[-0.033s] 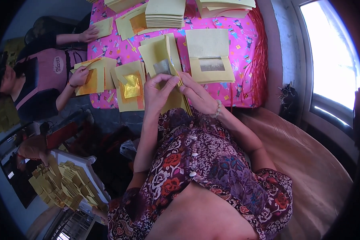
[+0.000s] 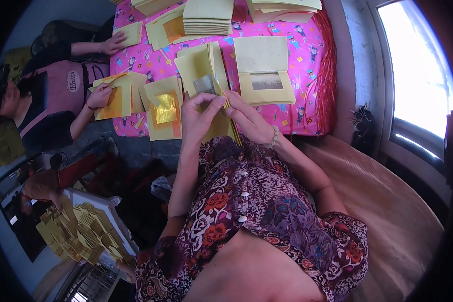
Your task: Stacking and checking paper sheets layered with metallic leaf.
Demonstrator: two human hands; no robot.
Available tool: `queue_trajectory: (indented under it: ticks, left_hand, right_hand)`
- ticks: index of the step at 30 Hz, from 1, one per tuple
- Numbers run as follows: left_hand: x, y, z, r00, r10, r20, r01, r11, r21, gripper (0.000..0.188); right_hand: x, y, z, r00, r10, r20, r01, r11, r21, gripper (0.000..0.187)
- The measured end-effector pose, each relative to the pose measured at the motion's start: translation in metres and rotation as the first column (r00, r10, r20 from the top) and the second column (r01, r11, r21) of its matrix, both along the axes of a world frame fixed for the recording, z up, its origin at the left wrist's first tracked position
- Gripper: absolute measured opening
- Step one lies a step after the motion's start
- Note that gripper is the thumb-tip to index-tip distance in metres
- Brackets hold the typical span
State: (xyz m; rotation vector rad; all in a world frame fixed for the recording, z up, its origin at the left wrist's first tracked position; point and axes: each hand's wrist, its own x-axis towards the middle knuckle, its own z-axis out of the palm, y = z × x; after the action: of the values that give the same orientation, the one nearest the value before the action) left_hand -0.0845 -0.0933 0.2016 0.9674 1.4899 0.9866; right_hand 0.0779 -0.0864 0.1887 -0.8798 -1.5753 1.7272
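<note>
Between both hands stands a bundle of yellow paper sheets [image 2: 210, 63], partly fanned, with a silver patch on the sheet facing left. My left hand [image 2: 200, 113] pinches the bundle's near part, its thumb pressing across the edges. From the right, my right hand [image 2: 250, 120] grips the same sheets with its fingers wrapped round them. The two hands meet at the table's near edge, and the bundle's lower end hangs down before my shirt. Beside the left hand lies a yellow sheet with a shiny gold foil square [image 2: 166, 108]. An open folded stack with a silver patch [image 2: 267, 81] rests right of the bundle.
A pink patterned cloth [image 2: 312, 90] covers the table; red strings [image 2: 327, 75] hang along its right side. Thick yellow paper stacks [image 2: 208, 17] stand at the back. On the left, a co-worker's hand [image 2: 100, 95] holds papers. A white tray [image 2: 118, 221] of yellow packets is at lower left.
</note>
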Motion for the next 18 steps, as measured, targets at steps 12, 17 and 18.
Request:
queue_trajectory:
  ticks: [12, 17, 18]
  left_hand:
    - [0.0008, 0.0011, -0.0006, 1.000, -0.003, -0.028, 0.003, 1.000, 0.014, 0.017]
    - [-0.0001, -0.0002, -0.0012, 0.999, -0.001, -0.033, 0.002, 1.000, 0.019, 0.017]
    - [-0.0004, 0.0002, -0.0020, 0.999, -0.006, -0.045, 0.007, 1.000, 0.027, 0.017]
  right_hand:
    - [0.0008, 0.0012, -0.0022, 0.999, -0.018, -0.031, 0.018, 1.000, -0.009, 0.049]
    - [0.0018, 0.0010, -0.0049, 0.998, -0.003, -0.063, -0.001, 0.998, -0.061, 0.049]
    - [0.0023, 0.0015, -0.0052, 0.997, -0.001, -0.076, -0.006, 0.995, -0.095, 0.049]
